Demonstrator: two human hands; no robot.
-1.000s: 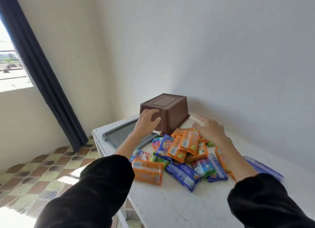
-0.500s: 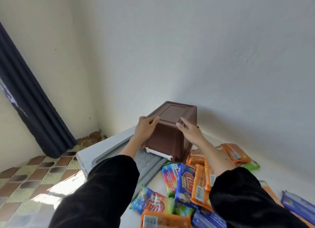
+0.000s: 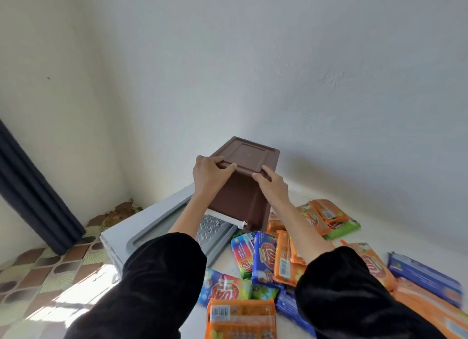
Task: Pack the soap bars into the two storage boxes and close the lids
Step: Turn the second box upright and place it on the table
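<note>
Both hands (image 3: 211, 172) (image 3: 272, 186) clasp the upturned brown box (image 3: 240, 197), arms outstretched

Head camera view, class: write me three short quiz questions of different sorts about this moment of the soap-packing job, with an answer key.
1. True or false: the brown storage box stands mouth-up, ready to be filled.
2. Multiple choice: where are the left hand and the right hand? A) both on soap bars; B) both gripping the box at its upper edge; C) one on the grey lid.
3. Fill in: the soap bars lie loose on the white ____.

Key
1. False: its flat base faces up, so it is upside down.
2. B.
3. Table.
</note>
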